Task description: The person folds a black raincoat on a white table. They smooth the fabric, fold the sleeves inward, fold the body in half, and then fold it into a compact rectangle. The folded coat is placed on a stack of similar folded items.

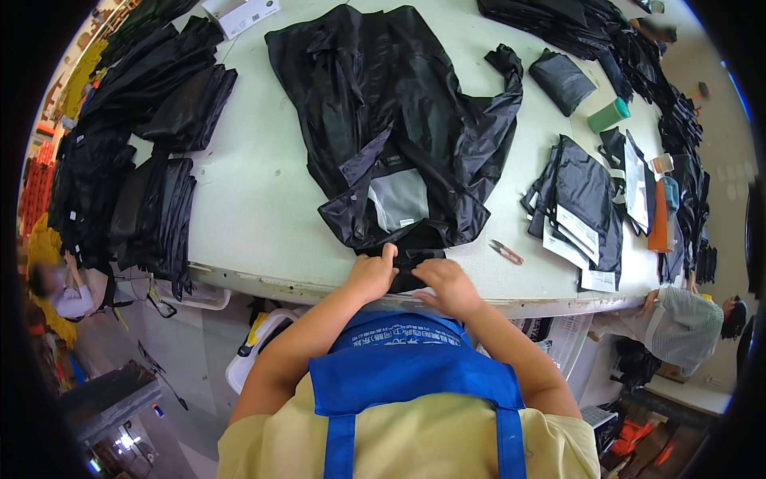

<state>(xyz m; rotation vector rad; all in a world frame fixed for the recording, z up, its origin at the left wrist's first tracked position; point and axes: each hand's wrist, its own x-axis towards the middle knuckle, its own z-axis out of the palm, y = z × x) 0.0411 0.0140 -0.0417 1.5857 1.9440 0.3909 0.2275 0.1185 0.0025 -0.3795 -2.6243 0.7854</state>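
A shiny black jacket (375, 88) lies spread over the white table, its collar end toward me and one sleeve bent out to the right. A pale grey panel (403, 199) shows inside its opening. At the table's near edge, my left hand (369, 277) pinches the black fabric between thumb and fingers. Just to the right, my right hand (451, 287) is closed on the same end of the jacket, its fingertips partly hidden. A pair of thread snips (506, 252) lies on the table beyond my right hand.
Folded black garments (179, 112) are stacked along the left side. To the right are black packets with white papers (576, 199), a green cylinder (608, 116) and a folded black bundle (561, 81). A white box (241, 14) stands far left. Another person (682, 327) is at the right edge.
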